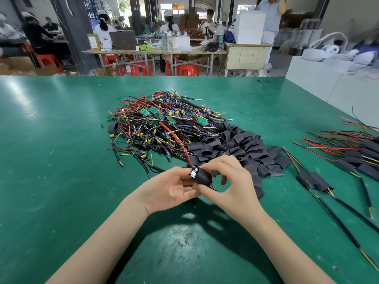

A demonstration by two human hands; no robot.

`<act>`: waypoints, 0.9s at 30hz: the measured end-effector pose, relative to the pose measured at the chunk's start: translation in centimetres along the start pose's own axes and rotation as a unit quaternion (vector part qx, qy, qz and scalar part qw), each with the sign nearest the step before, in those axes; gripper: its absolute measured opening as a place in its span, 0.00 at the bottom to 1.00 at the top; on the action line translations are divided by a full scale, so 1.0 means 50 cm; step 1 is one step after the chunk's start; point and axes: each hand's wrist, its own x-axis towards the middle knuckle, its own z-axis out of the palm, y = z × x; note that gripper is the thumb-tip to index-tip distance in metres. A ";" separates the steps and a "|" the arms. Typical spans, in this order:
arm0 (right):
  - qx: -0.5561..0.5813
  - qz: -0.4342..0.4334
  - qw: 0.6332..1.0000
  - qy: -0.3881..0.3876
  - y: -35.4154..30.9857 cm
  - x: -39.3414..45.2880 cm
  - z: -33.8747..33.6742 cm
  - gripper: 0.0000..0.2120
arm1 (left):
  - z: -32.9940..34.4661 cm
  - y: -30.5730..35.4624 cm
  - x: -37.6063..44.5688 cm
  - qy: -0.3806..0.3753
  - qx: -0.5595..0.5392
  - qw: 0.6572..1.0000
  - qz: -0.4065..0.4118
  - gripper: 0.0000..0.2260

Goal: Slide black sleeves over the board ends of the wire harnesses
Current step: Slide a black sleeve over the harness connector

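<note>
Over the green table (pixel 51 160), both hands meet on one wire harness. My left hand (pixel 170 189) holds its board end (pixel 193 172), where a red wire (pixel 180 144) runs up toward the pile. My right hand (pixel 227 181) pinches a black sleeve (pixel 203 178) that covers most of that board; only the board's tip shows at the sleeve's left mouth. A heap of unsleeved harnesses (pixel 162 124) with small green boards lies behind the hands. Loose black sleeves (pixel 235 148) are piled to its right.
Sleeved harnesses (pixel 332 173) lie in a row at the right, cables trailing toward the front edge. White boxes (pixel 328 87) stand at the far right of the table. Beyond the table, people work at benches with red stools.
</note>
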 end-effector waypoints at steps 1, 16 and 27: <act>0.002 -0.001 1.000 0.004 0.000 -0.001 0.002 0.14 | 0.002 -0.002 0.002 0.001 0.005 1.000 0.002 0.22; -0.071 -0.008 0.997 0.020 0.010 0.010 -0.051 0.12 | -0.005 0.006 0.001 0.038 0.072 0.996 0.048 0.19; -0.357 0.442 0.821 0.052 0.153 -0.029 -0.239 0.09 | -0.024 0.024 -0.005 0.051 0.081 0.990 0.099 0.16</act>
